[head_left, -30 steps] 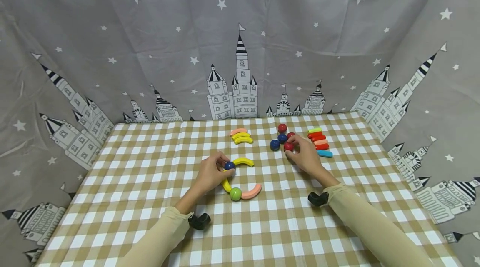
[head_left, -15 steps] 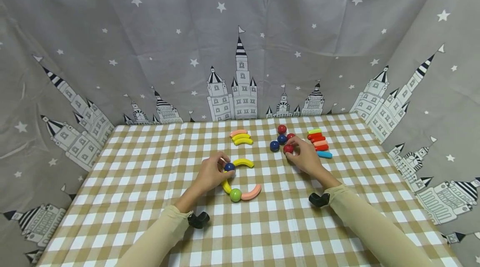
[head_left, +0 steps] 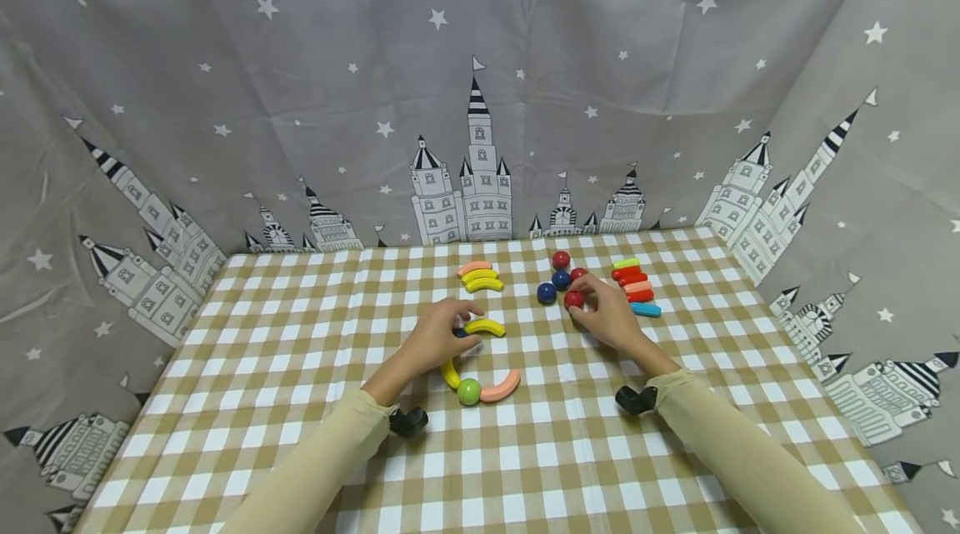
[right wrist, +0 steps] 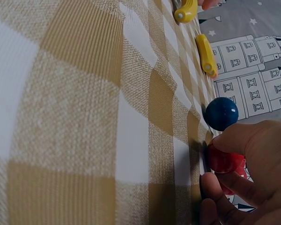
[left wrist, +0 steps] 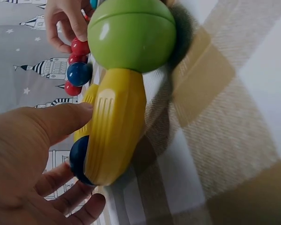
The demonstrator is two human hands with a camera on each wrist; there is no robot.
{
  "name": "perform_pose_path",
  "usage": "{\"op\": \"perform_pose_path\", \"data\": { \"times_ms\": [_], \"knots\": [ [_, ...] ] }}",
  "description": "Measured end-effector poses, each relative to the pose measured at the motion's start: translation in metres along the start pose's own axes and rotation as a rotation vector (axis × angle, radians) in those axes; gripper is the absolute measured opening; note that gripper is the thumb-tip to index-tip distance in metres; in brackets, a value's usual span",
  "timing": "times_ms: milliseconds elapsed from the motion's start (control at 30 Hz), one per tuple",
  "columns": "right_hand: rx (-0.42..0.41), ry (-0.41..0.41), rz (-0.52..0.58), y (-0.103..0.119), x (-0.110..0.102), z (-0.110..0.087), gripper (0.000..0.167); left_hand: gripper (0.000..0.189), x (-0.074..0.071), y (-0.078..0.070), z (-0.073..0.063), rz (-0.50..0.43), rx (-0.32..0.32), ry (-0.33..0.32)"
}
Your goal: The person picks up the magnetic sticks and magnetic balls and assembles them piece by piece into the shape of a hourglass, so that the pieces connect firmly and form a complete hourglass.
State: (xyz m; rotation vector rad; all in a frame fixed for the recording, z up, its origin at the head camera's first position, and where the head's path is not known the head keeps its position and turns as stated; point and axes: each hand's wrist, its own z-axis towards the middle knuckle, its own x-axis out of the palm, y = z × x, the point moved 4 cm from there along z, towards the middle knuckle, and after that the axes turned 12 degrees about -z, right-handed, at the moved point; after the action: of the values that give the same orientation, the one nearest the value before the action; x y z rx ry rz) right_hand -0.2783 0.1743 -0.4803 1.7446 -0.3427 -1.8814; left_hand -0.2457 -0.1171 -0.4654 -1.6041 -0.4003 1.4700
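On the checked cloth, a green ball (head_left: 468, 391) joins a yellow curved stick (head_left: 451, 375) to a pink curved stick (head_left: 501, 386). A dark blue ball (left wrist: 77, 159) sits at the yellow stick's other end, where a second yellow curved stick (head_left: 487, 326) starts. My left hand (head_left: 438, 336) is around the blue ball with thumb and fingers spread apart, partly hiding it in the head view. Farther right, my right hand (head_left: 611, 316) pinches a red ball (right wrist: 223, 159) between thumb and fingers, close to the cloth.
Two blue balls (head_left: 547, 293) and two other red balls (head_left: 561, 260) lie near my right hand. Beyond them to the right is a row of short straight sticks (head_left: 630, 276) with a blue stick (head_left: 646, 310). Spare curved sticks (head_left: 483, 284) lie at the back middle.
My left hand has loosened from the blue ball and shifted slightly right and up, its fingers spreading over the upper yellow stick. The right hand stays at the red ball.
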Motion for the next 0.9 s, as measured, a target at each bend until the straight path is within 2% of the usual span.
{"op": "perform_pose_path", "data": {
  "times_ms": [200, 400, 567, 767, 900],
  "knots": [
    [0.013, 0.001, -0.005, 0.001, 0.0, -0.001, 0.028, 0.025, 0.006, -0.005, 0.009, 0.079, 0.067, 0.033],
    [0.011, 0.015, 0.02, 0.002, 0.0, -0.004, 0.028, 0.013, 0.009, -0.005, 0.012, 0.108, 0.059, 0.007],
    [-0.027, 0.012, 0.051, 0.008, -0.002, -0.007, 0.029, 0.012, 0.007, -0.005, 0.012, 0.102, 0.063, -0.03],
    [-0.028, 0.039, 0.023, 0.011, -0.002, -0.01, 0.031, 0.012, 0.006, -0.004, 0.01, 0.072, 0.033, -0.047],
    [-0.021, 0.037, 0.015, 0.008, -0.001, -0.011, 0.031, 0.01, 0.005, -0.003, 0.009, 0.017, -0.027, -0.065]
  ]
}}
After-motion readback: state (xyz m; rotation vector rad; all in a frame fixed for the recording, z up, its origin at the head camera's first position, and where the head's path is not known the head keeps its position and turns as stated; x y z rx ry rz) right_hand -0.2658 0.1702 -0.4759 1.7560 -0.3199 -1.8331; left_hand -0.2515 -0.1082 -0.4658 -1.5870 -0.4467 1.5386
